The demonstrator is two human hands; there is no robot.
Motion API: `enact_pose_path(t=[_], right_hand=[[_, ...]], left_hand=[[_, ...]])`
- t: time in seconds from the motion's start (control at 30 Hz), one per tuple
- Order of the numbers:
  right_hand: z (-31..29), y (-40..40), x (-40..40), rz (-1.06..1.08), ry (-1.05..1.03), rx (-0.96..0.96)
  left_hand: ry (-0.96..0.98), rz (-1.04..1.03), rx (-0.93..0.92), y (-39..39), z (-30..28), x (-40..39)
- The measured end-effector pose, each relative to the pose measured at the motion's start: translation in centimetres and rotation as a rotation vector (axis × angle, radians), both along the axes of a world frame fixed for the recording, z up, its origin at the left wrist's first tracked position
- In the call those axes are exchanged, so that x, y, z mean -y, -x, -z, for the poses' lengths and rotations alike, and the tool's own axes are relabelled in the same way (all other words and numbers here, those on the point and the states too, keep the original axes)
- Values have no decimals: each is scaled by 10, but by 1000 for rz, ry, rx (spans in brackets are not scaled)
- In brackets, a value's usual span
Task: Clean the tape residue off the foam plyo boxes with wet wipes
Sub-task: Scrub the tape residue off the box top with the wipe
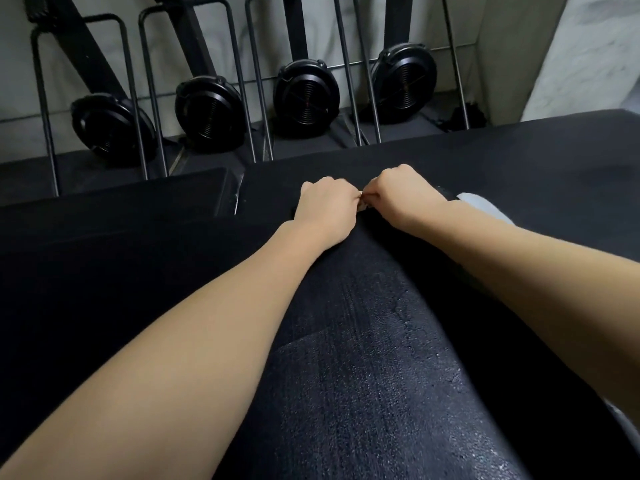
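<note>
Two bare hands reach over the nearest plyo box (363,375): one left hand (327,206) and one right hand (403,199), meeting at one small pale scrap (363,202). Two black foam box tops show in all, the second box (114,192) lying left of the nearest plyo box. One white wipe (481,206) lies just right of the right wrist. Beyond the nearest plyo box, four round black flywheel housings (306,98) stand in a row against the wall.

Matt black foam box (363,375) with rough, grainy, wet-glistening top.
</note>
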State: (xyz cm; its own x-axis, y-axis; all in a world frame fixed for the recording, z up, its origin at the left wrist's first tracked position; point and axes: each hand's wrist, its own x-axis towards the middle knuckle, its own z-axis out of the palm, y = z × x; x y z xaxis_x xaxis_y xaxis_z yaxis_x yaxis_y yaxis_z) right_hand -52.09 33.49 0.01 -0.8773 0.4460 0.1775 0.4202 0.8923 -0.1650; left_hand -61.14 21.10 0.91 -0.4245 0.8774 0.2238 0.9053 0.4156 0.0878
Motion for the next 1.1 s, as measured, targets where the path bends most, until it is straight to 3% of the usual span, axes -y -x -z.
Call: enact_pose_path(t=[0.3,0.6,0.87,1.0,1.1], right_hand=[[-4,-97,59,-275,-39,-60],[6,-35,21,-113,147,-207],[-1,-69,44,-156,136,-141],[1,-115,74,-268,43,-160],[8,-101,66,-252,2,-172]], left_hand=[[68,285,-199,-49,-1,75],[-22,78,116,-13,-2,30],[37,130,-25,-45,-7,57],[-96,295,-149,-66,6,94],[-141,237,-157,-59,17,89]])
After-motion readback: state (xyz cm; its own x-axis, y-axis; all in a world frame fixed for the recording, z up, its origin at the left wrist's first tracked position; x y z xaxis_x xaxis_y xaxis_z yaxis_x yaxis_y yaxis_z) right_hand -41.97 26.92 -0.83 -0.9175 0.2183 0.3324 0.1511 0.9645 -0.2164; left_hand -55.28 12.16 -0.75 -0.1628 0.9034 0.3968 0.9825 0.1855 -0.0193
